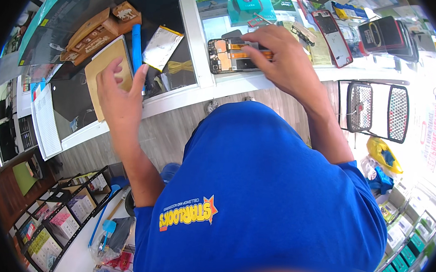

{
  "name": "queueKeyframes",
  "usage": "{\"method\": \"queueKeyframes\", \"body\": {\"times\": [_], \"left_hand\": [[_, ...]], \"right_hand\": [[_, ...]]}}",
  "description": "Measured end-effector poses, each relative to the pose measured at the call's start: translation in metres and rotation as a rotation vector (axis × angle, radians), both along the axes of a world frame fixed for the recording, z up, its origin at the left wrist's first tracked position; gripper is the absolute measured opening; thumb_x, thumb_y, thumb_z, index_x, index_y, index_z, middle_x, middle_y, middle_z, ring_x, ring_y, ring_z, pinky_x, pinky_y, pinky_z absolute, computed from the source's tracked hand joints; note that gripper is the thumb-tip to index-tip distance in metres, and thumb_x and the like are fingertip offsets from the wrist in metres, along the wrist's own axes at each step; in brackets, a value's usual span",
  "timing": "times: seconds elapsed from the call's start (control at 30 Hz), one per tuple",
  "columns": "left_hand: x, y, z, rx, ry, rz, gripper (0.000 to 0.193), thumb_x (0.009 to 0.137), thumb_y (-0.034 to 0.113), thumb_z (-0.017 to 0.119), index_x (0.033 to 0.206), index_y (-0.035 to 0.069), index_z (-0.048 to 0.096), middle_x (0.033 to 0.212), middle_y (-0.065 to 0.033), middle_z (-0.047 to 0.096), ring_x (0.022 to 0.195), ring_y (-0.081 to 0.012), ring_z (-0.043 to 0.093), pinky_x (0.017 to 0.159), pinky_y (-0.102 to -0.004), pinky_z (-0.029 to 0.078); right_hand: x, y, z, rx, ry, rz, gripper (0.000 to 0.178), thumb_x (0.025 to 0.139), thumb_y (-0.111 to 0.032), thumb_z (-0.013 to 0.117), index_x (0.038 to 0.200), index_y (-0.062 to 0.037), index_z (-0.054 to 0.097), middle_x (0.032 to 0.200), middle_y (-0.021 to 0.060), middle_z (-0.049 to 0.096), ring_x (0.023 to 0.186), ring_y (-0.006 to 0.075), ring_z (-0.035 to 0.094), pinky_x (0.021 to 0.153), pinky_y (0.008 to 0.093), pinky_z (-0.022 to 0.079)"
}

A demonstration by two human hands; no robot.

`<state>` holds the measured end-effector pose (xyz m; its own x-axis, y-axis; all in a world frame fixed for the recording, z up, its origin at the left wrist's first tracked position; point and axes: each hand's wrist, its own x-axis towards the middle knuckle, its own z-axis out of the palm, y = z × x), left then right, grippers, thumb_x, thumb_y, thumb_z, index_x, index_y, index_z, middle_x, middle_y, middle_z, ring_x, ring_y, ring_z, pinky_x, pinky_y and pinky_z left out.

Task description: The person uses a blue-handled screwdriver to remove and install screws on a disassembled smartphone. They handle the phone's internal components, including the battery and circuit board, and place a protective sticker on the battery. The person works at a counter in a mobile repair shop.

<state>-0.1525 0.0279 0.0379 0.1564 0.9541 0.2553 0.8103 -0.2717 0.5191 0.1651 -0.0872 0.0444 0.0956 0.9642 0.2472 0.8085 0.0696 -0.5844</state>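
Note:
My left hand point(121, 93) hovers by a tan folder or board point(97, 72), with thumb and fingers apart and nothing in it. A blue rod-like strip point(136, 44) lies just beyond its thumb, beside a flat silver pouch with yellow edges point(162, 47). Over the right end of an opened smartphone point(224, 55) is my right hand point(286, 60). Its thumb and forefinger are apart above the phone's orange ribbon and dark inner parts; the other fingers are partly hidden. A thin silver tool point(263, 19) shows beyond the knuckles; I cannot tell whether it touches the hand.
Right of my hand lie a red-edged phone frame point(333, 39) and a stack of dark phones or cases point(386, 37). A teal box point(249, 8) stands behind the phone. Yellow cord point(181, 66) and a wooden desk ornament point(96, 34) are to the left. A mesh chair point(376, 109) stands right.

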Motion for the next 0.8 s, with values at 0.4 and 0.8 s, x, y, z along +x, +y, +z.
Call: {"method": "queueKeyframes", "body": {"times": [0.4,0.8], "left_hand": [[0.083,-0.009,-0.014,0.079,0.051,-0.785,0.072,0.091,0.031,0.086,0.155,0.015,0.058,0.148,-0.0106,0.066,0.147,-0.0334,0.050,0.122,-0.0487,0.036],[0.108,-0.016,-0.009,-0.578,-0.813,-0.585,0.077,0.099,0.014,0.079,0.166,0.011,0.041,0.151,-0.0125,0.056,0.133,-0.0217,0.063,0.104,-0.0377,0.055]], "right_hand": [[0.022,0.002,-0.007,-0.075,-0.042,0.251,0.072,0.095,-0.030,0.083,0.159,-0.0118,0.056,0.146,0.0180,0.063,0.140,0.0380,0.055,0.119,0.0463,0.047],[0.028,0.017,0.011,-0.193,0.210,0.147,0.063,0.096,-0.034,0.084,0.152,-0.0122,0.065,0.126,0.0135,0.069,0.115,0.0303,0.066,0.102,0.0411,0.052]]}}
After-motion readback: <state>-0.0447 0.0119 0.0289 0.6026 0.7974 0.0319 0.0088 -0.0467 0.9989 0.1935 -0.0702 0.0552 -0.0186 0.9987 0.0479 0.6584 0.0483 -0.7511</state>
